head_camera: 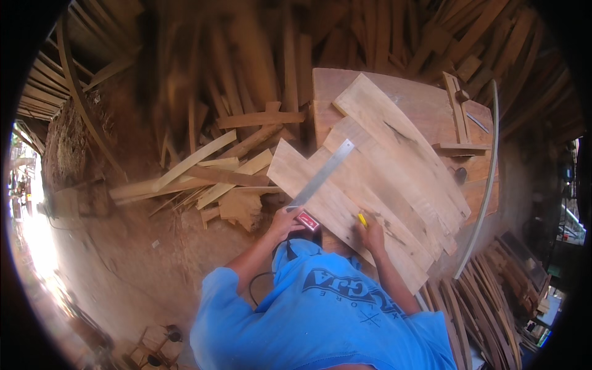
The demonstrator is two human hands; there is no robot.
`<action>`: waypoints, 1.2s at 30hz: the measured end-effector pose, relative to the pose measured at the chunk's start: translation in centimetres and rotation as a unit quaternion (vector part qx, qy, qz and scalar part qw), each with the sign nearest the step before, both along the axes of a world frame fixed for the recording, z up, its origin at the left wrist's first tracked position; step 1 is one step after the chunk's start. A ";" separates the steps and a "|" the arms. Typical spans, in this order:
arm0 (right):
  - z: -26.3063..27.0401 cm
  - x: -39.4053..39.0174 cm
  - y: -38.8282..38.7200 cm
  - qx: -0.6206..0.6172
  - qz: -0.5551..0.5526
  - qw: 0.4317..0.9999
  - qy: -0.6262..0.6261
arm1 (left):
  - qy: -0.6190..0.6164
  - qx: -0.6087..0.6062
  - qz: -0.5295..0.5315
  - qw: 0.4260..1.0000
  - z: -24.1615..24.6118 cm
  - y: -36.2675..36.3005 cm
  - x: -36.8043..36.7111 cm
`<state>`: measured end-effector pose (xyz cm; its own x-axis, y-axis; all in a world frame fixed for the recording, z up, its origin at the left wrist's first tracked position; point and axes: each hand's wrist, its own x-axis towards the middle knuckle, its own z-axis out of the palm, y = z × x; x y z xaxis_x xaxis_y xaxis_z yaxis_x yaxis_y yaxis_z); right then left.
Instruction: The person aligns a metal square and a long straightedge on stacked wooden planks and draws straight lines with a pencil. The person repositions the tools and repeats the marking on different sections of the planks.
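Observation:
Several pale wooden boards [393,166] lie side by side, slanting across a wooden worktable [402,92]. Across the left boards rests a try square's metal blade [323,173]; its red-labelled stock [308,221] is at the near board edge. My left hand [284,224] is shut on the square where blade and stock meet. A yellow marking tool [362,220], perhaps a pencil or marker, sticks up from my right hand [371,236], which is shut on it over the nearest board. Its tip is hidden by the fingers.
Offcuts [222,175] are heaped left of the table. A wooden frame-like piece [458,111] and a small metal strip [477,122] lie at the table's far right. A long curved strip [485,185] leans along its right edge. Curved slats [481,310] are stacked at lower right.

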<state>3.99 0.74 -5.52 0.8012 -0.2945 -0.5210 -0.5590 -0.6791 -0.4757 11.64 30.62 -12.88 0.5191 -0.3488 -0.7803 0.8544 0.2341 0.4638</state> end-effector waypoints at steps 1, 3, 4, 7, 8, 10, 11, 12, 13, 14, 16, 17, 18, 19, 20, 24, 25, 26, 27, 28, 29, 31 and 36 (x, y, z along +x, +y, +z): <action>0.1 0.0 0.0 -0.001 0.004 1.000 -0.011 | 0.001 0.001 0.000 1.000 0.0 0.0 0.0; 0.1 0.0 0.0 -0.003 0.006 1.000 -0.004 | 0.004 0.003 0.000 1.000 0.1 0.0 0.1; 0.1 0.1 0.0 -0.006 0.010 1.000 -0.017 | 0.004 0.003 0.000 1.000 0.1 0.0 0.1; -0.2 0.0 0.0 -0.013 0.017 0.999 -0.033 | 0.004 0.002 0.001 1.000 0.2 0.0 0.1; -0.3 0.0 -0.1 -0.012 0.017 0.999 -0.036 | 0.004 0.001 0.000 1.000 0.2 0.0 0.1; -0.4 -0.1 -0.2 -0.011 0.017 0.999 -0.039 | 0.003 -0.001 0.001 1.000 0.2 0.0 0.0; -0.4 -0.1 -0.2 -0.010 0.016 0.999 -0.037 | 0.002 -0.002 0.001 1.000 0.3 0.0 0.0; -0.4 -0.1 -0.2 -0.011 0.013 0.999 -0.027 | 0.001 -0.003 0.002 1.000 0.3 -0.1 0.0; -0.4 -0.1 -0.3 -0.008 0.015 0.999 -0.039 | 0.003 -0.002 0.003 1.000 0.3 -0.1 0.0; -0.4 -0.1 -0.3 -0.006 0.016 0.999 -0.041 | 0.004 -0.001 0.003 1.000 0.3 -0.1 0.0; -0.4 0.0 -0.3 -0.005 0.015 0.999 -0.041 | 0.005 -0.003 0.003 1.000 0.3 -0.1 0.0; -0.5 0.1 -0.3 -0.006 0.014 0.999 -0.038 | 0.004 -0.005 0.002 1.000 0.3 -0.1 0.0; -0.5 0.1 -0.4 -0.009 0.010 1.000 -0.024 | 0.003 -0.007 0.002 1.000 0.4 0.0 0.0; -0.6 0.1 -0.4 -0.007 0.013 0.999 -0.033 | 0.006 -0.007 0.004 1.000 0.4 0.0 0.0; -0.7 0.0 -0.5 -0.008 0.014 0.999 -0.031 | 0.009 -0.008 0.007 1.000 0.4 0.0 0.0; -1.3 -0.2 -0.8 -0.016 0.015 0.999 -0.031 | 0.014 -0.002 0.007 1.000 0.4 0.0 0.0; -1.5 -0.2 -0.8 -0.010 0.017 0.999 -0.044 | 0.011 -0.005 0.008 1.000 0.4 0.0 0.1; -1.6 -0.2 -0.9 -0.009 0.018 0.999 -0.044 | 0.009 -0.007 0.007 1.000 0.3 0.0 0.1; -1.6 -0.1 -0.9 -0.019 0.015 0.999 -0.027 | 0.010 -0.005 0.003 1.000 0.4 0.0 0.1; -1.6 -0.1 -0.9 -0.007 0.016 0.998 -0.054 | 0.008 -0.008 0.007 1.000 0.4 0.0 0.1; -1.5 -0.1 -0.8 -0.006 0.012 0.998 -0.064 | 0.009 -0.008 0.008 1.000 0.4 0.0 0.1; -1.2 -0.1 -0.7 -0.004 0.005 0.998 -0.058 | 0.010 -0.007 0.009 1.000 0.4 0.0 0.0; -0.1 0.4 -0.6 -0.028 0.020 0.999 -0.009 | 0.014 -0.005 0.009 1.000 0.3 -0.1 0.0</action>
<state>4.38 0.17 -5.66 0.8225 -0.2902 -0.4892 -0.5218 -0.7272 -0.4460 11.65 30.54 -12.57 0.5034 -0.3468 -0.7914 0.8626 0.2543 0.4373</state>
